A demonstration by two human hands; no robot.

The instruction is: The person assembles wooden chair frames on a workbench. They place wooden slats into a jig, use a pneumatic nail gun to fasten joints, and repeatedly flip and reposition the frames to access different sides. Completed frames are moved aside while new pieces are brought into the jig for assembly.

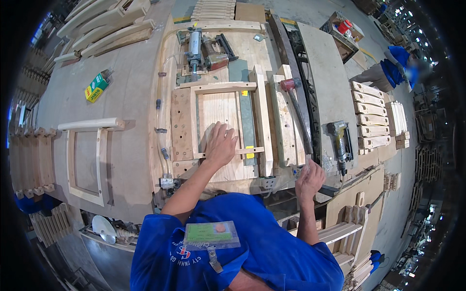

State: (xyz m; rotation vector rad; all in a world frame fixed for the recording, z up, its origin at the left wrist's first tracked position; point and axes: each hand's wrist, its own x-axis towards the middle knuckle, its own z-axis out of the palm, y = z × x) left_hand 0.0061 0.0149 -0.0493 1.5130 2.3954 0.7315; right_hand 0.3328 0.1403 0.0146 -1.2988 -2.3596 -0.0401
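Frame (218,88), open middle, left hand (221,145) across edge

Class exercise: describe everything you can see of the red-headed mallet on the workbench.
The mallet has a blunt, dull red head that looks like rubber or plastic, and a long, straight, greyish handle; its exact material is unclear. It lies slantwise to the right of the wooden frame, head at the far end, handle running toward the person. The handle's near end reaches the fingertips of the right hand; whether they grip it is hard to tell.
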